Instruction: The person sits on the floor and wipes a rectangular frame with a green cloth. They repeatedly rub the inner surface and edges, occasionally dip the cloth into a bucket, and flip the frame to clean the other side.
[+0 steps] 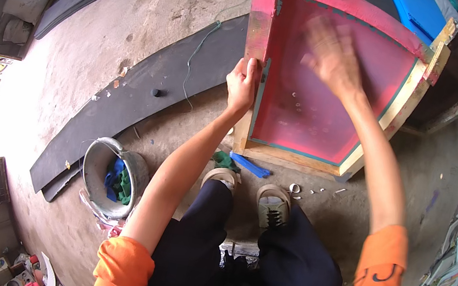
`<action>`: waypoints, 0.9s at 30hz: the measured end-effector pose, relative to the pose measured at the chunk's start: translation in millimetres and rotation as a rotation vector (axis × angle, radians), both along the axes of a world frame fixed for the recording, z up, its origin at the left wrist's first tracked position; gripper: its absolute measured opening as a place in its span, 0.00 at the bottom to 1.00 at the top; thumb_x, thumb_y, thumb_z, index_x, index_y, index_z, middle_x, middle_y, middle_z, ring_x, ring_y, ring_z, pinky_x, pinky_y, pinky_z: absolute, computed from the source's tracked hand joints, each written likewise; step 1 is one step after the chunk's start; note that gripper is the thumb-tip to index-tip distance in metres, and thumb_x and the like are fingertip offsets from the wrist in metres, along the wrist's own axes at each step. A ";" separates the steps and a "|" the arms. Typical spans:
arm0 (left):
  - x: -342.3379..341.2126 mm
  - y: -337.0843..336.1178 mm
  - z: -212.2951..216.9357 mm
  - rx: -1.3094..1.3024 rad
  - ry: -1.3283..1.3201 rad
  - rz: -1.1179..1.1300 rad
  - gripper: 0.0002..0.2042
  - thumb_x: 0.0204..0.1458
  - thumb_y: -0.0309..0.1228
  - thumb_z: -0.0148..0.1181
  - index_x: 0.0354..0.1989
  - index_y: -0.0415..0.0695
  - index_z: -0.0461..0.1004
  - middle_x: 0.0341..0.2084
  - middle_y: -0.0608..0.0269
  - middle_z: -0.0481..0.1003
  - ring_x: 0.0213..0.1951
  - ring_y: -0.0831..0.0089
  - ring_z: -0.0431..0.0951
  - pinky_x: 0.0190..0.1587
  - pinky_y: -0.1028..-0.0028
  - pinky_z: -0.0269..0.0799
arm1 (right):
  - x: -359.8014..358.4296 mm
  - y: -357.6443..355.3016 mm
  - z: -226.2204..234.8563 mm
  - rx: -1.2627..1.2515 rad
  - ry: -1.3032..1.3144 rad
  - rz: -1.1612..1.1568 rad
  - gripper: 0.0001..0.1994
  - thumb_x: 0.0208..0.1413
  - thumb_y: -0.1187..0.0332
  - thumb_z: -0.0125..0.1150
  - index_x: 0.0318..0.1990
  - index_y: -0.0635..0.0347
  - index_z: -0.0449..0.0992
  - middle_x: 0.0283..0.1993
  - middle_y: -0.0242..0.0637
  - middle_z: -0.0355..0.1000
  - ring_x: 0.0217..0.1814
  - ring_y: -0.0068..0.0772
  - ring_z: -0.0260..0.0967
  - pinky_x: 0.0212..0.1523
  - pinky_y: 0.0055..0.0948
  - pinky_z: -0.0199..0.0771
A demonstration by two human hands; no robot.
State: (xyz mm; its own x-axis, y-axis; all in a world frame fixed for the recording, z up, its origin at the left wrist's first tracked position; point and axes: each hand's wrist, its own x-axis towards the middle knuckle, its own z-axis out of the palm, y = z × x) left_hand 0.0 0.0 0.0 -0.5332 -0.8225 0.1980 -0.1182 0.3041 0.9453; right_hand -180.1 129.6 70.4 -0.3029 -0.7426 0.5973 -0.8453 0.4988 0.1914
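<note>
A person in orange sleeves and dark trousers crouches on a concrete floor [105,47], seen from above. In front of their feet a wooden screen-printing frame [257,44] with pink mesh [308,108] lies on the floor. The left hand [242,84] grips the frame's left rail, fingers wrapped around the wood. The right hand [333,54] is on the mesh near the frame's far edge, motion-blurred, fingers spread and holding nothing. Left of the frame lies a long dark board [146,91]; nearer the person's left knee stands a metal bucket [95,163] with blue and green cloths [119,180] inside
</note>
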 end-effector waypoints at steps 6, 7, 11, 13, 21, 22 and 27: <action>3.7 1.1 8.5 0.036 -0.003 -0.016 0.19 0.55 0.45 0.47 0.29 0.38 0.71 0.15 0.53 0.70 0.18 0.73 0.68 0.25 0.71 0.65 | 40.3 24.4 -37.9 0.397 -0.042 0.312 0.33 0.56 0.48 0.41 0.63 0.61 0.48 0.68 0.41 0.43 0.71 0.39 0.35 0.65 0.52 0.35; 3.3 0.8 12.6 0.029 0.025 -0.014 0.19 0.55 0.45 0.48 0.29 0.38 0.70 0.15 0.52 0.71 0.18 0.72 0.68 0.25 0.71 0.65 | 33.1 26.6 -34.4 0.281 -0.051 0.195 0.33 0.56 0.49 0.41 0.63 0.62 0.48 0.68 0.43 0.42 0.71 0.41 0.35 0.65 0.52 0.35; -3.1 -8.3 39.6 0.006 -0.144 -0.057 0.19 0.52 0.47 0.52 0.34 0.40 0.68 0.16 0.53 0.72 0.18 0.70 0.71 0.26 0.72 0.67 | 14.1 50.2 -26.4 -0.134 -0.105 -0.248 0.34 0.57 0.51 0.43 0.63 0.66 0.47 0.68 0.47 0.40 0.70 0.48 0.35 0.64 0.53 0.35; -20.4 -8.8 52.4 0.154 -0.033 -0.075 0.22 0.49 0.49 0.56 0.34 0.38 0.68 0.17 0.55 0.73 0.19 0.72 0.72 0.26 0.72 0.67 | 41.8 46.2 -45.4 -0.231 -0.196 -0.267 0.36 0.57 0.50 0.43 0.62 0.71 0.45 0.67 0.56 0.37 0.70 0.54 0.31 0.64 0.56 0.32; -4.6 -2.2 60.3 0.159 0.078 -0.046 0.17 0.47 0.42 0.62 0.30 0.37 0.71 0.14 0.70 0.68 0.18 0.84 0.64 0.22 0.79 0.63 | 49.6 67.4 -48.4 -0.197 -0.262 -0.416 0.40 0.57 0.45 0.37 0.63 0.71 0.38 0.68 0.57 0.29 0.71 0.53 0.19 0.66 0.53 0.24; -3.7 1.8 64.2 0.193 0.090 -0.055 0.17 0.48 0.42 0.61 0.31 0.37 0.71 0.14 0.70 0.67 0.18 0.84 0.63 0.22 0.80 0.62 | 36.1 60.8 -37.3 -0.347 -0.277 -0.423 0.40 0.56 0.44 0.38 0.63 0.71 0.38 0.68 0.58 0.29 0.71 0.53 0.19 0.65 0.54 0.23; 5.4 0.2 56.1 0.131 0.179 -0.058 0.17 0.49 0.42 0.59 0.32 0.38 0.71 0.16 0.69 0.68 0.20 0.84 0.63 0.24 0.81 0.62 | 96.6 7.5 -35.7 -0.014 -0.436 0.043 0.40 0.47 0.52 0.57 0.62 0.69 0.48 0.66 0.57 0.39 0.71 0.52 0.29 0.67 0.47 0.31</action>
State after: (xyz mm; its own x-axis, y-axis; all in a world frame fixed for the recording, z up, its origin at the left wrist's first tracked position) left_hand 5.4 0.2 56.1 -0.5466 -0.8161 0.1876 0.0695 0.1790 0.9814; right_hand -83.5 137.1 34.8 -0.4976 -0.7530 0.4305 -0.8658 0.4612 -0.1941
